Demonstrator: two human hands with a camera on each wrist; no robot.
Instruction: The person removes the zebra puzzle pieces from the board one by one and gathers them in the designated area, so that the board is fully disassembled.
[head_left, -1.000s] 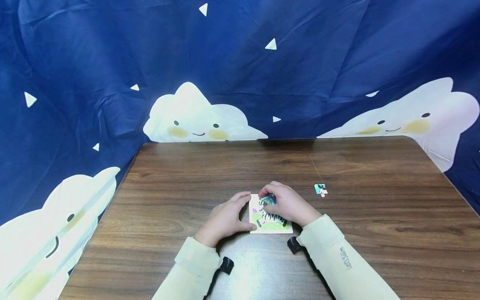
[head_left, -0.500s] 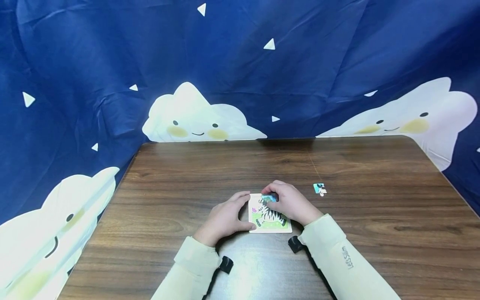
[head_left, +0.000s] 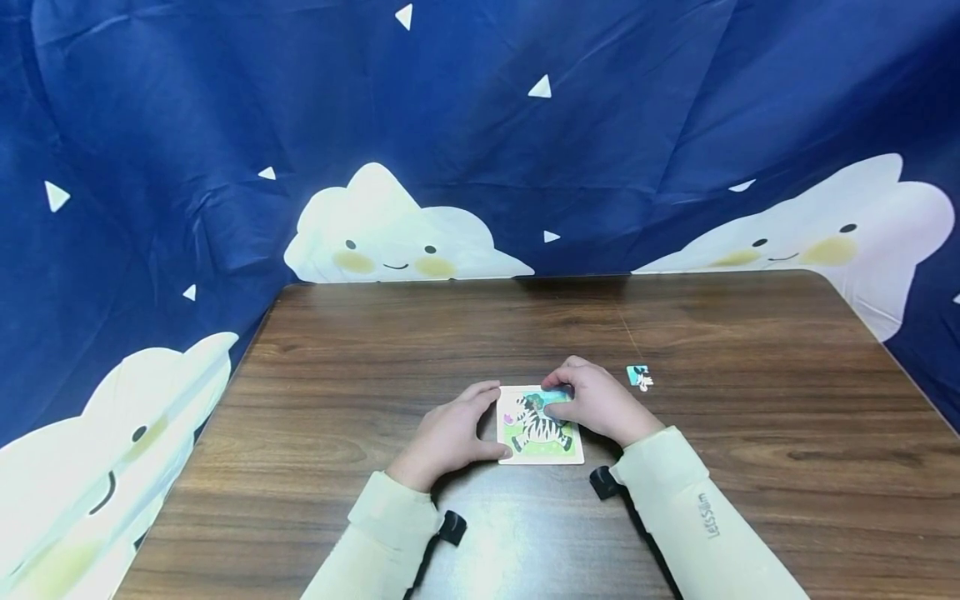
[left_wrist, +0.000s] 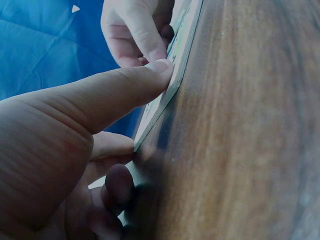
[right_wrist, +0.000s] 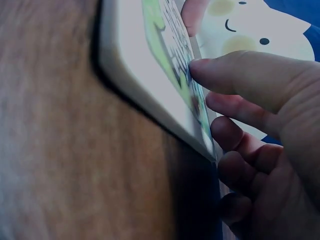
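A square zebra jigsaw board (head_left: 540, 450) with a pale frame lies on the table. My left hand (head_left: 452, 433) grips its left side; in the left wrist view the thumb (left_wrist: 125, 85) lies on the near corner and a finger meets the far one. At the upper right of the picture, my right hand (head_left: 603, 404) holds a light-blue puzzle piece (head_left: 555, 397) between thumb and forefinger. The right wrist view shows that thumb (right_wrist: 215, 72) on the picture, the other fingers curled near the board's edge. The fingers partly cover this piece.
A loose blue, black and white puzzle piece (head_left: 639, 377) lies on the wooden table (head_left: 360, 358), to the right of and beyond the board. Behind the table hangs a blue curtain (head_left: 465, 108) printed with clouds.
My right hand has shifted to the right along the board's upper part, and the blue piece, tilted and dark earlier, now appears flat. My left hand stays put.
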